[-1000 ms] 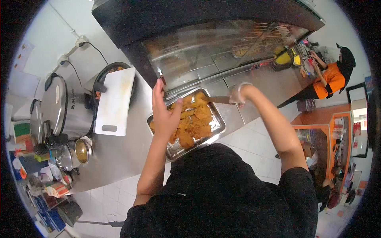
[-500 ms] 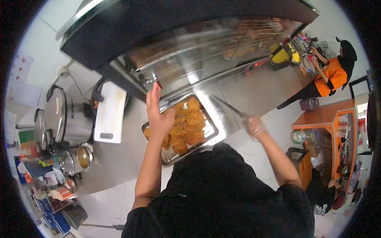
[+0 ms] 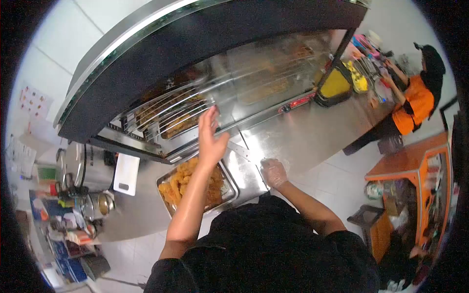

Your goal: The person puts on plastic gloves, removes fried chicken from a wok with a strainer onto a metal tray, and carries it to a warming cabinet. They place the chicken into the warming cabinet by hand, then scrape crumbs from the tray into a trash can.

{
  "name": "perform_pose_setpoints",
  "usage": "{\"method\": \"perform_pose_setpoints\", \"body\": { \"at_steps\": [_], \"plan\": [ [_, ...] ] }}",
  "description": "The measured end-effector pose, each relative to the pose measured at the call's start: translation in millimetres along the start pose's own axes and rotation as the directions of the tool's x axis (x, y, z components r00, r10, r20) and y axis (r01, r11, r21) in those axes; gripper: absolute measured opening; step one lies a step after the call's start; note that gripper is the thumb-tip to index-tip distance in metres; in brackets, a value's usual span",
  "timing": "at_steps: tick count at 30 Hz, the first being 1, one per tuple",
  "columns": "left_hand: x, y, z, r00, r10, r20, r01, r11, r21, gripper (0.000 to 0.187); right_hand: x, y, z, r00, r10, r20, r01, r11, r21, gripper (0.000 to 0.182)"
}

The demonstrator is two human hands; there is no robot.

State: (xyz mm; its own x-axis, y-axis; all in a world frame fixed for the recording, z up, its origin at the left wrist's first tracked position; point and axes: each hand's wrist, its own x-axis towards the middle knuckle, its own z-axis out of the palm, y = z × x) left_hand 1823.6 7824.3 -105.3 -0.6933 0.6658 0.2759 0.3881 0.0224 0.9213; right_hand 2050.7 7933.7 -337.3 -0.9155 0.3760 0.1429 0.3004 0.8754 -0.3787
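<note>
One knife (image 3: 240, 151), one white cutting board (image 3: 126, 172), one display case (image 3: 210, 53).

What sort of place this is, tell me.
Probably a small commercial kitchen or fried-food shop: golden, fried-looking pieces fill a metal tray on a long stainless-steel counter, beside a large display case with wire racks.

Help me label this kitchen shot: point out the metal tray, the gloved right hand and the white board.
Metal tray (image 3: 232, 180): head view, rim at picture right.
Gloved right hand (image 3: 274, 173): head view, back of hand.
White board (image 3: 127, 172): head view, flat face.
</note>
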Motion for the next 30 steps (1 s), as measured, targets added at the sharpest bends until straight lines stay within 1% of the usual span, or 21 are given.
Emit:
{"method": "perform_pose_setpoints", "body": {
  "at_steps": [3, 5, 6, 8, 9, 11, 12, 13, 14, 15, 16, 17, 19, 20, 21, 22, 25, 27, 28, 29, 30],
  "plan": [
    [7.4, 2.1, 26.3, 0.999, 0.037, -0.001, -0.037, 0.998, 0.057, 0.078, 6.2, 11.2, -4.1, 0.998, -0.028, -0.048, 0.035, 0.988, 0.148, 0.021],
    [11.4, 9.7, 37.3, 0.999, 0.052, 0.002, -0.052, 0.994, 0.099, 0.079, 25.0, 2.9, -42.3, 0.998, 0.007, -0.057, 0.005, 0.977, 0.214, 0.022],
    [12.3, 13.0, 39.3, 0.998, 0.048, 0.027, -0.051, 0.991, 0.123, 0.08, 37.5, -4.2, -58.8, 0.999, 0.007, -0.048, 0.001, 0.985, 0.172, 0.022],
    [13.6, 17.5, 39.8, 0.995, 0.039, 0.087, -0.053, 0.985, 0.163, 0.082, 62.1, 0.5, -65.2, 0.975, -0.115, -0.188, 0.161, 0.955, 0.25, 0.02],
    [11.1, 16.7, 37.4, 0.998, 0.014, 0.068, -0.023, 0.992, 0.125, 0.081, 72.5, 1.8, -66.8, 0.953, -0.162, -0.256, 0.235, 0.929, 0.285, 0.019],
    [3.5, 15.0, 30.7, 0.999, -0.033, 0.033, 0.032, 0.998, 0.046, 0.078, 103.4, -34.6, -124.9, 0.977, -0.041, -0.21, 0.126, 0.903, 0.41, 0.015],
    [-5.3, 16.6, 27.4, 0.996, -0.041, -0.081, 0.036, 0.998, -0.059, 0.065, 117.0, -51.0, -143.0, 0.954, -0.08, -0.289, 0.201, 0.887, 0.416, 0.015],
    [-16.1, 14.6, 18.3, 0.972, -0.154, -0.175, 0.091, 0.941, -0.325, 0.06, 132.2, -67.2, -157.4, 0.92, -0.112, -0.375, 0.275, 0.866, 0.417, 0.015],
    [-30.7, 12.9, 5.9, 0.932, -0.278, -0.232, 0.101, 0.815, -0.571, 0.056, 146.0, -81.9, -172.3, 0.887, -0.2, -0.416, 0.365, 0.856, 0.366, 0.016],
    [-48.9, 12.9, -5.7, 0.879, -0.406, -0.248, 0.071, 0.627, -0.776, 0.051, 157.4, -95.8, -185.1, 0.847, -0.283, -0.451, 0.446, 0.84, 0.31, 0.017],
    [-72.0, 15.4, -15.2, 0.853, -0.456, -0.254, -0.034, 0.437, -0.899, 0.039, 168.7, -108.8, -193.7, 0.828, -0.321, -0.459, 0.496, 0.802, 0.333, 0.019],
    [-99.1, 3.9, -25.0, 0.833, -0.518, -0.193, -0.112, 0.184, -0.977, 0.034, 178.5, -120.8, -201.1, 0.809, -0.356, -0.468, 0.54, 0.764, 0.352, 0.021],
    [-152.9, -22.1, -41.1, 0.861, -0.49, -0.136, -0.171, -0.026, -0.985, 0.031, 194.8, -145.8, -216.8, 0.789, -0.383, -0.48, 0.59, 0.69, 0.419, 0.024],
    [-171.6, -20.4, -49.4, 0.813, -0.56, -0.161, -0.206, -0.017, -0.979, 0.031, 203.4, -157.0, -221.7, 0.765, -0.371, -0.527, 0.587, 0.739, 0.331, 0.027],
    [-188.8, -19.3, -59.8, 0.761, -0.623, -0.184, -0.237, -0.004, -0.971, 0.031, 213.0, -168.5, -225.4, 0.733, -0.362, -0.576, 0.574, 0.783, 0.238, 0.03],
    [-210.3, -27.1, -73.2, 0.754, -0.621, -0.213, -0.247, 0.033, -0.968, 0.033, 222.2, -179.2, -227.0, 0.696, -0.358, -0.622, 0.552, 0.821, 0.145, 0.033],
    [-254.9, -16.4, -108.2, 0.734, -0.613, -0.292, -0.291, 0.105, -0.951, 0.035, 248.9, -207.7, -228.0, 0.749, -0.121, -0.651, 0.191, 0.981, 0.037, 0.042],
    [-285.5, -15.8, -128.1, 0.748, -0.589, -0.304, -0.27, 0.148, -0.951, 0.035, 274.8, -223.7, -238.4, 0.883, 0.187, -0.43, -0.121, 0.977, 0.175, 0.04],
    [-301.3, -15.8, -137.5, 0.755, -0.578, -0.309, -0.259, 0.169, -0.951, 0.035, 284.3, -229.6, -242.7, 0.885, 0.267, -0.381, -0.199, 0.957, 0.21, 0.037],
    [-315.0, -16.0, -147.3, 0.727, -0.609, -0.318, -0.229, 0.221, -0.948, 0.034, 293.1, -232.7, -246.2, 0.877, 0.348, -0.332, -0.277, 0.93, 0.241, 0.034],
    [-327.6, -15.9, -156.9, 0.7, -0.635, -0.327, -0.194, 0.271, -0.943, 0.034, 300.8, -229.1, -245.7, 0.891, 0.333, -0.308, -0.286, 0.94, 0.188, 0.033]
  ]
}}
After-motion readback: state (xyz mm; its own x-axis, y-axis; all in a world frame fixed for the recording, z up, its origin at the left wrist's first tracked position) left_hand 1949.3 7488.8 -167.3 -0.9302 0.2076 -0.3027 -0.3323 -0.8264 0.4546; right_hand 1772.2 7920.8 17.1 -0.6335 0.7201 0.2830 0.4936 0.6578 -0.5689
